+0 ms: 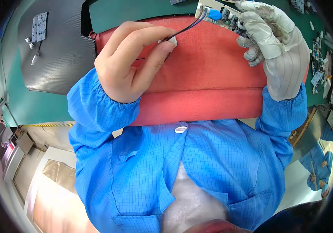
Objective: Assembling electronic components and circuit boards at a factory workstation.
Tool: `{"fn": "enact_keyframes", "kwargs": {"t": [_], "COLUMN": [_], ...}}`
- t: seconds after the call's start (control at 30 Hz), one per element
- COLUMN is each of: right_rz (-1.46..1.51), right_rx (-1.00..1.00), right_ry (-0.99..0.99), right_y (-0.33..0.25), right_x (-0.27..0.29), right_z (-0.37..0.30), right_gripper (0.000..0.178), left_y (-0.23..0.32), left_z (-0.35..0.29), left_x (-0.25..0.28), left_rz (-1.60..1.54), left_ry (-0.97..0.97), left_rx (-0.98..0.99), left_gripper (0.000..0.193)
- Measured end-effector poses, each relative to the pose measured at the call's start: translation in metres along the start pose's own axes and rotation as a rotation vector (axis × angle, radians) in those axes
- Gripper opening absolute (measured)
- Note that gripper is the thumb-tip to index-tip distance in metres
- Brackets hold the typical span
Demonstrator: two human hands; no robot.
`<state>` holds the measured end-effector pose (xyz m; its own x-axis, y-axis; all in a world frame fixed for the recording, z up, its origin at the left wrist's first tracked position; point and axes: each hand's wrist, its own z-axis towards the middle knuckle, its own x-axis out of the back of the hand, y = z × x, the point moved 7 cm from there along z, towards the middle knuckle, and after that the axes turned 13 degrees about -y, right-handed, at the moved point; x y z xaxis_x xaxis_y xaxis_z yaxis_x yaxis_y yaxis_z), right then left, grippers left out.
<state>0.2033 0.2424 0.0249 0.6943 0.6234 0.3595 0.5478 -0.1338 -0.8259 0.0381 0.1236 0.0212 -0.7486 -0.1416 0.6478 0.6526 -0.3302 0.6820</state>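
My bare left hand (129, 58) pinches a small white connector (172, 41) between thumb and fingers. Dark wires (187, 27) run from it up to a circuit board (222, 17), which carries a blue disc-shaped part and several dark components. My right hand (277, 42), in a whitish glove with taped fingers, grips the board's right end; its gloved fingers hide that end. Both hands are above a red padded surface (209, 66), and the wires hang in the gap between them.
On a black ribbed sheet (63, 58) at the left lies another circuit board (39, 27) with a wire and white plug. Several boards and loose parts (319, 70) lie on the green mat (38, 108) at the far right. Another person in blue (317, 167) is at the lower right.
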Motion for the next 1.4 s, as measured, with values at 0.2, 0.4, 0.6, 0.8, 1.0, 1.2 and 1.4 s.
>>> {"fn": "enact_keyframes", "kwargs": {"t": [0.2,0.4,0.6,0.8,1.0,1.2,1.4], "right_rz": [-0.027,0.262,0.236,-0.298,-0.278,-0.140,0.544], "right_rx": [0.256,0.704,0.226,0.983,0.713,1.082,0.953], "right_ry": [-0.024,-0.367,-0.347,-0.204,-0.395,0.186,-0.375], "right_y": [0.007,0.011,-0.002,-0.015,-0.011,-0.030,-0.014], "right_x": [-0.007,0.001,-0.015,-0.034,-0.028,0.048,0.093], "right_z": [0.005,0.007,-0.002,0.002,0.003,-0.025,-0.069], "right_gripper": [0.035,0.031,0.026,0.020,0.024,0.023,0.027], "left_y": [-0.005,0.006,0.000,-0.004,-0.026,-0.028,-0.006], "left_z": [-0.001,0.012,-0.007,-0.010,-0.016,-0.015,-0.025], "left_x": [-0.001,0.005,0.011,0.025,0.009,0.006,0.015], "left_rz": [-0.117,-0.686,-0.692,-0.616,-0.141,0.005,0.021], "left_ry": [0.004,0.112,0.160,0.289,-0.031,0.087,0.191], "left_rx": [0.025,0.290,0.442,0.247,0.102,0.120,0.071], "left_gripper": [0.031,0.012,0.016,0.023,0.021,0.009,0.009]}}
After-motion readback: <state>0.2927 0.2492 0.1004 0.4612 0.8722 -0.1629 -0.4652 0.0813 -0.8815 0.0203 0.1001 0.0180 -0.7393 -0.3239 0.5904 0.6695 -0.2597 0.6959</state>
